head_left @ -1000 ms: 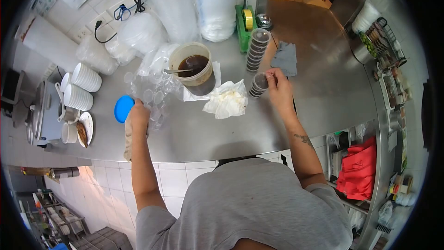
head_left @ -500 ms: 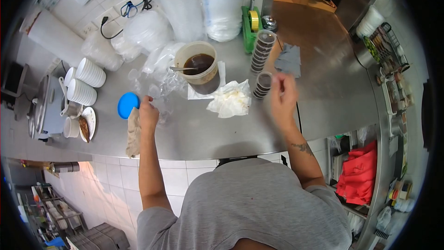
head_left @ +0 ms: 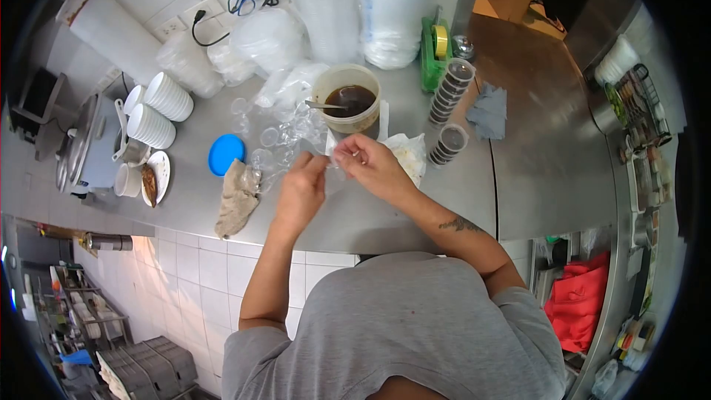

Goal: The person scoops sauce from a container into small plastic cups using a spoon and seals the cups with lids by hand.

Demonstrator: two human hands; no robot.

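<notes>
My left hand and my right hand are close together over the steel counter, in front of the tub of dark liquid with a spoon in it. Fingers of both pinch something clear and thin, too faint to name. Clear plastic cups and lids lie loose left of the tub. Beyond my right hand stand a short stack of filled small cups and a taller one. Crumpled white paper is partly behind my right forearm.
A blue lid and a beige cloth lie at the left. Farther left are white cup stacks and a plate with a brown item. A green tape dispenser and grey cloth are at the right.
Both hands have come together at the middle, my left from beside the blue lid and my right from the short cup stack. The camera view has shifted, moving the counter items rightward.
</notes>
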